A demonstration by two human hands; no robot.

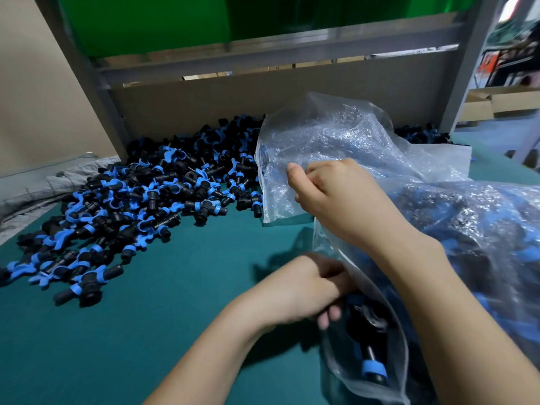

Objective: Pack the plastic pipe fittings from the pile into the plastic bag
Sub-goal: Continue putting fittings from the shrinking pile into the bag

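The right hand (336,197) pinched the bag's (365,141) film, the left hand (315,290) curled at its mouth — grip unclear — with the pile (131,206) lying left on the table (175,331); a slipped pinch could collapse the mouth, spilling fittings (375,369).

A flat teal counter (175,331) fills the foreground. At 12 o'clock stand a grey metal frame (277,51), a brown cardboard panel (204,103) and a green sheet (146,19). A crumpled grey quilted cloth (43,185) lies at 9 o'clock, and open brown cardboard boxes (502,103) at 2 o'clock.
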